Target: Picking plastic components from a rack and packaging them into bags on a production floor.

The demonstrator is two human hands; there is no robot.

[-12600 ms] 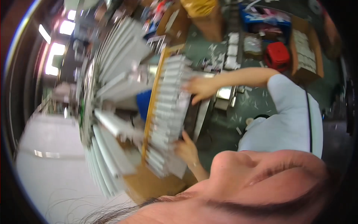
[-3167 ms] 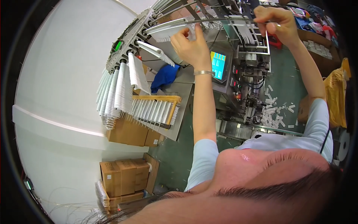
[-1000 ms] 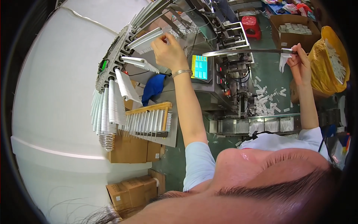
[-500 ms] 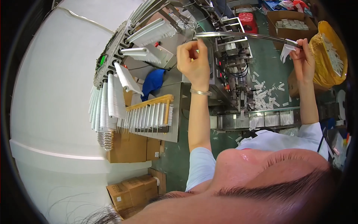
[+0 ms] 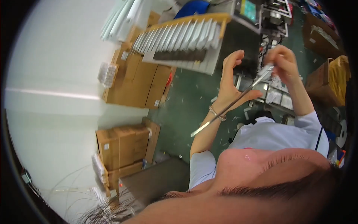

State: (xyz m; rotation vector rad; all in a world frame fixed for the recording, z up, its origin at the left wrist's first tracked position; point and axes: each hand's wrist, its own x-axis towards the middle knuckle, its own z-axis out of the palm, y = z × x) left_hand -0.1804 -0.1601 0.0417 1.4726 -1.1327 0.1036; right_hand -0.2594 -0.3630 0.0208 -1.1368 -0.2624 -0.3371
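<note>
A thin metal rod [image 5: 206,124] slants in front of me, its free end pointing down to the left past my left wrist. My right hand [image 5: 286,64] is closed round the upper end, where some whitish material shows, smeared by motion. My left hand [image 5: 229,84] is open, fingers stretched upward and thumb spread to the right. The rod crosses in front of that palm and wrist; whether it touches them I cannot tell. Beyond my left hand, a wooden-railed rack [image 5: 224,28] carries a row of rods hung with white pieces.
Cardboard boxes [image 5: 130,84] are stacked left of the rack, with more boxes [image 5: 121,143] nearer. A dark tabletop [image 5: 156,177] lies at the lower left. Machinery [image 5: 274,18] stands at the back. At right is a box with a yellow liner [image 5: 338,80]. White scraps dot the green floor.
The view has turned toward the rack and boxes. The rod, earlier held level between both hands, now slants; my left hand has let go and opened, and the hands are closer together.
</note>
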